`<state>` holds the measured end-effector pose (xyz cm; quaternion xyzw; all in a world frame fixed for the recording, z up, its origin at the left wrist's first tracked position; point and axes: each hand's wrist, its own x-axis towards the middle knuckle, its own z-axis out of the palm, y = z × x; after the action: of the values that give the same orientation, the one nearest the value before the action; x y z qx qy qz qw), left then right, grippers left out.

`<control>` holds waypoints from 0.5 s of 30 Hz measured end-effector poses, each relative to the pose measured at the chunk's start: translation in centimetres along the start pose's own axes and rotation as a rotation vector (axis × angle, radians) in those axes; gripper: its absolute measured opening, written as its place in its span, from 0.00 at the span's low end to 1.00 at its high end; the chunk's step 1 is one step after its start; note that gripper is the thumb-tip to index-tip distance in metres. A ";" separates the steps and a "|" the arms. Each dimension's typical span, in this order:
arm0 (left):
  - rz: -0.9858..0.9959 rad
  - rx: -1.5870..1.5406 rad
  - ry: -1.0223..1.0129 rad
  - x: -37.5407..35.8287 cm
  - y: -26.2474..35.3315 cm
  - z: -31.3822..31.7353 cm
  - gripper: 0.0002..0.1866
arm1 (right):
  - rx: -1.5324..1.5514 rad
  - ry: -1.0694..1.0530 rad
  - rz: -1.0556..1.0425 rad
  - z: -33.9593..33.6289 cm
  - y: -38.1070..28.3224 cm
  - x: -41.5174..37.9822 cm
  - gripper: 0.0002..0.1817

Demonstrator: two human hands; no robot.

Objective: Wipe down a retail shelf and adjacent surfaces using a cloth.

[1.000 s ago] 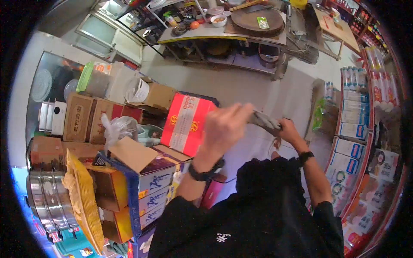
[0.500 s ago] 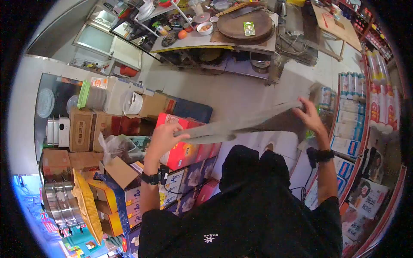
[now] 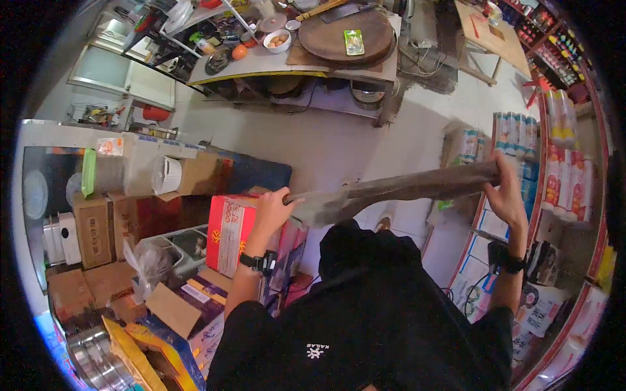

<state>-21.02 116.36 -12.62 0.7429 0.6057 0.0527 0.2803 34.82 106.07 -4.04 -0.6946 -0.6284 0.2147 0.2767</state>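
Note:
A grey-brown cloth [image 3: 424,186] is stretched between my two hands in front of my body. My left hand [image 3: 272,212] pinches one end, close to the red box. My right hand [image 3: 508,199] grips the other end, near the shelf of packaged goods. The middle of the cloth sags a little in loose folds above my knees, and its full shape cannot be made out. On each wrist is a dark strap with a small device.
A red box [image 3: 228,234] stands on stacked cartons to my left, beside an open carton [image 3: 175,306]. Ahead is a worktable with a round chopping board [image 3: 326,39] and a bowl of eggs [image 3: 278,42]. Wrapped rolls [image 3: 515,133] line the shelf at right.
The view has shifted, with the room tilting and moving left. Both hands have moved right and a little lower in view, still holding the cloth, which now shows a darker, fuller side.

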 end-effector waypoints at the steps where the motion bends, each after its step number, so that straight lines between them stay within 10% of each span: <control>1: 0.023 0.065 -0.071 1.3 0.4 -0.4 0.16 | -0.016 0.000 0.000 -0.6 0.6 0.6 0.38; 5: 0.290 -0.044 -0.436 6.6 -3.3 -1.6 0.18 | 0.163 0.018 0.223 -2.4 1.7 2.8 0.35; 15: 0.434 0.036 -0.293 15.9 -4.5 -2.8 0.15 | 0.485 0.280 0.320 -5.0 -5.8 6.4 0.18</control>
<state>-21.94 132.60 -16.61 0.8600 0.3859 -0.0073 0.3338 34.42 112.19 3.83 -0.7212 -0.3976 0.3013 0.4806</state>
